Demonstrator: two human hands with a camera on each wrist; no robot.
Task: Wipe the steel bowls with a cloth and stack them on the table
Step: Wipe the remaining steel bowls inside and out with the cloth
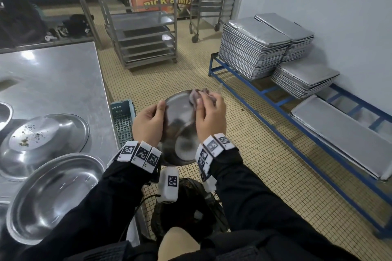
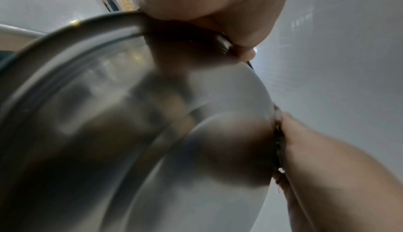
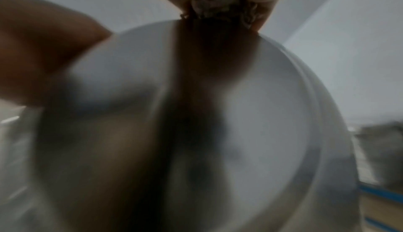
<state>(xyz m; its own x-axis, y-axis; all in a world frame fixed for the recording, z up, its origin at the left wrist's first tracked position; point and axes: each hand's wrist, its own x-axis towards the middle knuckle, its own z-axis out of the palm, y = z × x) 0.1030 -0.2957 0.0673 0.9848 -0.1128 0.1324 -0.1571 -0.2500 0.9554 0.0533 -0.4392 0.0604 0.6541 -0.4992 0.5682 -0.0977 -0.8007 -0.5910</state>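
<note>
I hold a steel bowl [image 1: 180,131] tilted in front of me over the floor. My left hand [image 1: 148,123] grips its left rim, thumb on the inside. My right hand [image 1: 209,112] pinches a crumpled grey cloth [image 1: 200,94] against the bowl's far upper rim. In the left wrist view the bowl [image 2: 130,132] fills the frame, with the cloth [image 2: 278,132] at its right edge under the right hand. The right wrist view shows the cloth [image 3: 220,6] bunched against the bowl [image 3: 240,115]. On the table an upright bowl [image 1: 55,195] and an upturned, crumb-speckled bowl [image 1: 42,137] sit at my left.
The steel table [image 1: 53,74] runs along my left. A grey crate [image 1: 123,118] stands by its edge. Tray racks [image 1: 144,27] on wheels stand ahead. Stacks of baking trays [image 1: 254,48] lie on a blue frame [image 1: 265,112] along the right wall.
</note>
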